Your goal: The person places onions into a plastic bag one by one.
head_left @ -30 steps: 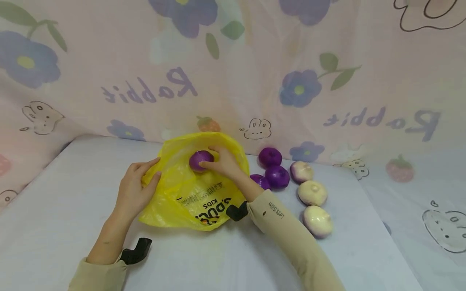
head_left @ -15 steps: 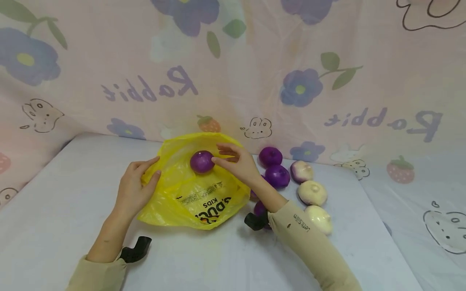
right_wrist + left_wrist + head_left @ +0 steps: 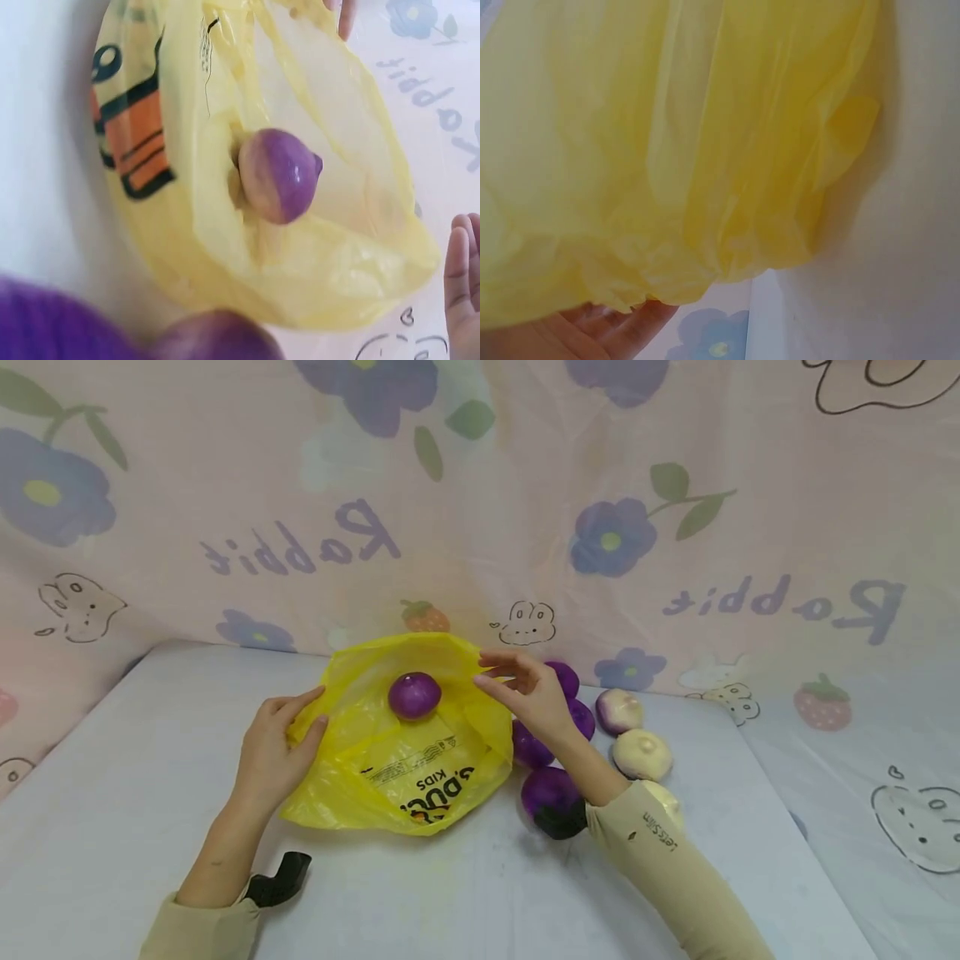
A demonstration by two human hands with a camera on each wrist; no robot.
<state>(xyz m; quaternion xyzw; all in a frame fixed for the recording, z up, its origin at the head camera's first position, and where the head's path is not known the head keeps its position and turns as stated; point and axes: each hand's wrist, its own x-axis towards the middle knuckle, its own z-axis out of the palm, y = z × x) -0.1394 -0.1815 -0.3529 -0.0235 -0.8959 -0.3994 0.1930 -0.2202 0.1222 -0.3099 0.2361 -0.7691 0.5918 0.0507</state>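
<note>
A yellow plastic bag (image 3: 420,752) lies with its mouth spread towards me, black print on its inside wall. One purple onion (image 3: 415,696) rests inside; in the right wrist view that onion (image 3: 279,176) shows one pale and one purple side. My left hand (image 3: 279,747) holds the bag's left rim between thumb and fingers; in the left wrist view the bag hides most of these fingers (image 3: 641,326). Empty, my right hand (image 3: 528,693) hovers by the bag's right rim, fingers loosely bent and thumb apart. Behind and below it sit several purple onions (image 3: 532,747), partly covered by the arm.
A column of cream-and-purple onions (image 3: 642,754) stands further right, the nearest partly behind the right sleeve (image 3: 667,860). A patterned cloth (image 3: 480,527) hangs at the back of the white table (image 3: 375,902). A black wrist mount (image 3: 279,881) sticks out beside the left forearm.
My right hand has let go of the onion inside the bag and moved right, out past the rim. The left hand keeps its place on the bag.
</note>
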